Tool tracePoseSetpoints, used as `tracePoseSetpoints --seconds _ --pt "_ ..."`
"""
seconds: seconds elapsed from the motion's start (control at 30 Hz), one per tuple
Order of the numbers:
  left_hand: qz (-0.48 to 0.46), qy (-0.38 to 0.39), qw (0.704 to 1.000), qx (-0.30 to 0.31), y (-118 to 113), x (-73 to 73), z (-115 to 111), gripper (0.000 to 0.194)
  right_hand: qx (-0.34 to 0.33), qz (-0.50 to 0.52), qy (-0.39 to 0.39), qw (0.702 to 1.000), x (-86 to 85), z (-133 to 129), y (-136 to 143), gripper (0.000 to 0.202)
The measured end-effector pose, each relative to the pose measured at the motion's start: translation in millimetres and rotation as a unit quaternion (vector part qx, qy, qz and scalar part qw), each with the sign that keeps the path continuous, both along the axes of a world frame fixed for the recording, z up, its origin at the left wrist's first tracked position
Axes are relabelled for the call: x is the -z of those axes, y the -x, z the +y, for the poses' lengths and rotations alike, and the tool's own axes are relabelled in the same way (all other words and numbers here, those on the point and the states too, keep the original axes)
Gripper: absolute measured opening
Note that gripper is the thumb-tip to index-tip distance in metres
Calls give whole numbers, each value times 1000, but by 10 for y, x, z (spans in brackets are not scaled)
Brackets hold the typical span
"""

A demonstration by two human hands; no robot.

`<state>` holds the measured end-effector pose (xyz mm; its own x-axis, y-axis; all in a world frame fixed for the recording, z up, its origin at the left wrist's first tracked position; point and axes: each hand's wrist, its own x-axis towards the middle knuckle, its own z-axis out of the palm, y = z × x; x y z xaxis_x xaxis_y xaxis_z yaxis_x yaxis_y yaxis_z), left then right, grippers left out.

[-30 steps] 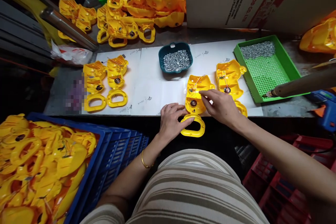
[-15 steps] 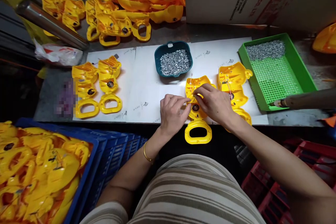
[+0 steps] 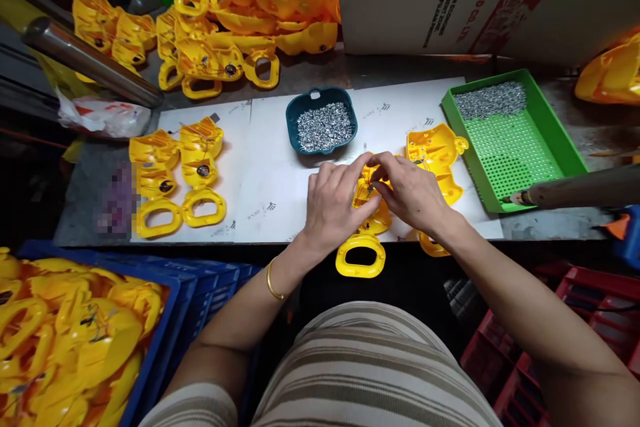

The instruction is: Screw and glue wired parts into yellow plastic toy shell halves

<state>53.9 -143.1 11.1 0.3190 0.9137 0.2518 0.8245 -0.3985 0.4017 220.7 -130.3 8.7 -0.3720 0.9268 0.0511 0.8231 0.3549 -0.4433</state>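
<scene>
Just right of the middle of the frame, my left hand [image 3: 333, 203] and right hand [image 3: 413, 193] are curled over the yellow shell [image 3: 379, 221] on the counter [image 3: 550, 225], fingertips close together near its wires [image 3: 369, 185], but whether they pinch these I cannot tell.

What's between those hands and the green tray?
Another yellow shell, lying on the white sheet and partly hidden by the right hand; the head view shows it.
</scene>
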Motion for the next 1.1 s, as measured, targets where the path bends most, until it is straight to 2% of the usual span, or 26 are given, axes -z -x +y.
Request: tracePoseSetpoints --seconds 0.17,0.23,0.3,0.4,0.53,0.6,0.67,0.73,0.8,0.87,0.93,1.03,1.1 --pt "5 31 999 7 -46 58 -20 58 -4 0 15 1000 -39 28 -40 32" --pt "-32 66 997 -11 -65 79 -9 58 -8 14 15 1000 -30 22 -54 32" --pt "-109 114 987 -40 -75 103 5 57 6 45 3 999 -13 -12 -64 31" --pt "-273 200 936 -97 -69 154 17 55 70 52 -21 996 4 -109 -61 23" --pt "-420 291 848 -138 -44 218 6 57 115 -39 13 993 16 -219 -16 28" --pt "-451 308 826 -140 -36 237 -10 59 114 -60 35 991 40 -228 14 27" --pt "-461 314 819 -133 -32 253 -33 57 111 -44 48 992 75 -216 35 25" --pt "-445 295 837 -120 -28 274 -68 54 117 -8 47 992 104 -197 39 22" --pt "-383 238 887 -100 -17 302 -118 51 135 30 29 990 110 -181 27 20" --pt "-276 156 946 -68 3 331 -179 53 151 44 4 988 93 -169 8 19" --pt "-159 76 984 -26 30 356 -240 56 157 19 -8 987 68 -164 -5 20" --pt "-41 -21 999 23 75 376 -306 48 154 -35 -3 987 50 -172 -7 23" --pt "-8 -71 997 41 101 384 -328 42 149 -40 -6 988 61 -185 1 23"
